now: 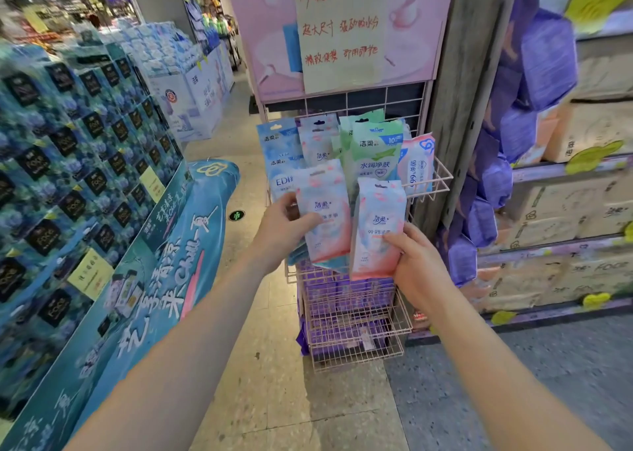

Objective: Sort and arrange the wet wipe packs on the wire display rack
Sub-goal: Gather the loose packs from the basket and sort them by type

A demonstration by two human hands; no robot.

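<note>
Shop aisle (255, 365); 洁柔 pack (325, 210) gripped by left hand (279, 233), 99.9 pack (376, 226) by right hand (416, 262).

The green pack (375, 157) reads 洁柔, 10 and 水润净肤. The blue pack (279, 162) to its left shows 洁柔 and EDI. The near right pack (376, 231) bears 洁柔 and 99.9, and the near left pack (325, 210) bears 洁柔. The teal board (178, 265) on the left says Chill一夏. The paper sign (340, 29) far above carries red handwriting beginning 100%.

The pink wire display rack (356, 358) before me stands on the tiled floor (267, 365). Its top basket (440, 176) holds upright blue, green and pink wet wipe packs (375, 155), and its lower baskets (394, 299) hold purple packs (329, 289).
</note>
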